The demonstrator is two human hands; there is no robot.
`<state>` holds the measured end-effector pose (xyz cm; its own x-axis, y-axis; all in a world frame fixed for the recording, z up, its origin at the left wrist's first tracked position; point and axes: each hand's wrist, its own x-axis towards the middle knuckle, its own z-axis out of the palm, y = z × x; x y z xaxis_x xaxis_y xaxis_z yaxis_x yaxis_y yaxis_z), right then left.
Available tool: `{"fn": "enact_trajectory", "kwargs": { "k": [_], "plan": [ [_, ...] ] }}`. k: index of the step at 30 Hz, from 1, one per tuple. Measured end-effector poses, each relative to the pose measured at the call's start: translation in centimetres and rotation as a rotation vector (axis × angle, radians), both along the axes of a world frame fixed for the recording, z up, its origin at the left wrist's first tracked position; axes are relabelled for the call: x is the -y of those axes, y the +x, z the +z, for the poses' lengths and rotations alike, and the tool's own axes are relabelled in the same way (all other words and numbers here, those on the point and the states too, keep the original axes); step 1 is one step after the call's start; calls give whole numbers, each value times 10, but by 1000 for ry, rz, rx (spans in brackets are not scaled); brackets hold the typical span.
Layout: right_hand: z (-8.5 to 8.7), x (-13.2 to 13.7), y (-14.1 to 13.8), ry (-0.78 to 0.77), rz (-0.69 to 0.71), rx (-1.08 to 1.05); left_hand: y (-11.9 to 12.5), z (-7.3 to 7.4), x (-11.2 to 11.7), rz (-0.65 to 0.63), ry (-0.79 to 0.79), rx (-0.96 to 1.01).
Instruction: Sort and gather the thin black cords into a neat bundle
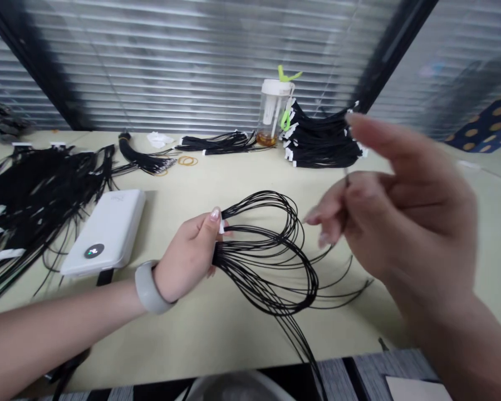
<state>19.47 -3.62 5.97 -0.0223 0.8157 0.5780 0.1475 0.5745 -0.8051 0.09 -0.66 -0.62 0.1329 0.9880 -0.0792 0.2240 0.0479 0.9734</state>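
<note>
My left hand is closed around a bundle of thin black cables above the table. The cables curl into large loops to the right, and several tails hang past the table's front edge. A white tag or connector shows beside the left thumb. My right hand, raised to the right of the loops, is blurred. Its thumb and a finger are pinched on what looks like a black cable, of which only a dark tip shows; the index finger sticks out.
A white power bank lies left of my left hand, beside a heap of black cables. At the back are a tied cable bundle, rubber bands, a cable bunch, a clear bottle and a cable stack.
</note>
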Motion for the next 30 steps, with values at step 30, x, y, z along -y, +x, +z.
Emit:
{"fn": "enact_trajectory", "kwargs": {
  "k": [30],
  "plan": [
    [-32,-20,-16,131,-27,733,0,3,4,-164,22,-22]
  ]
}}
